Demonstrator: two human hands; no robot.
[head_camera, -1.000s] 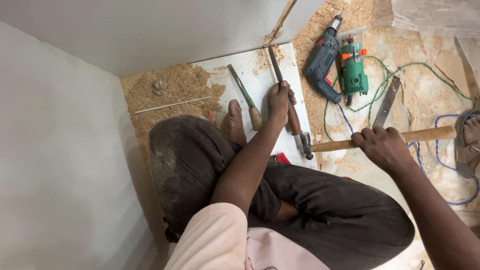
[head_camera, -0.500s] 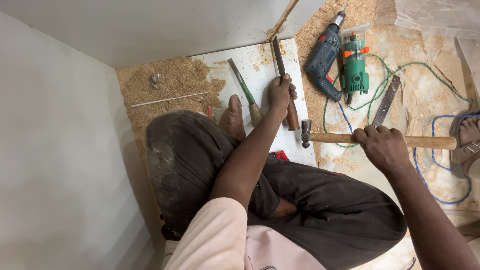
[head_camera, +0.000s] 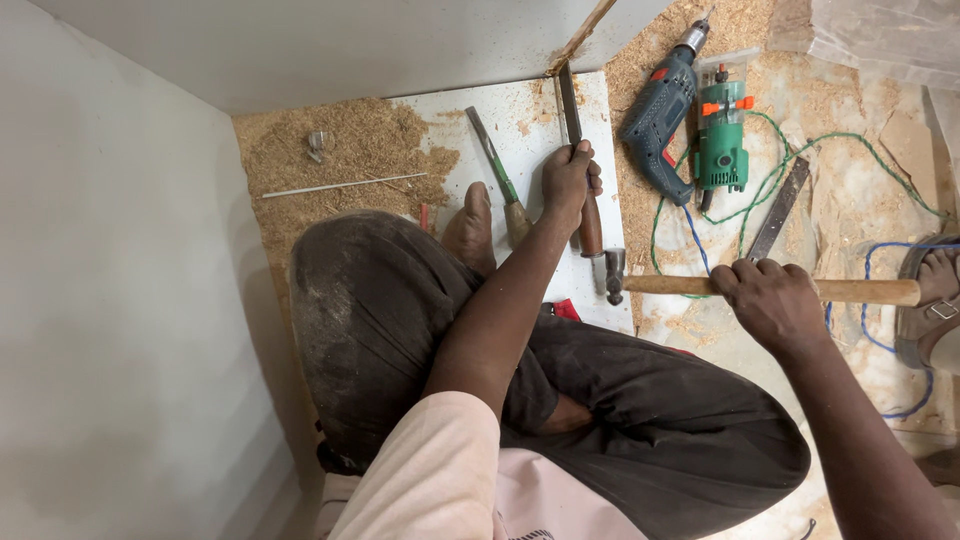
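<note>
Left hand: clenched round chisel, tip at white board edge.
Right hand: gripping hammer, head beside chisel butt.
Progress: cut barely started; chopping remains.

White walls, sawdust-strewn stone floor.

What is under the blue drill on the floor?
The blue drill lies on sawdust spread over the floor, beside a green power tool. Whatever is directly beneath its body is covered, so it cannot be seen.
</note>
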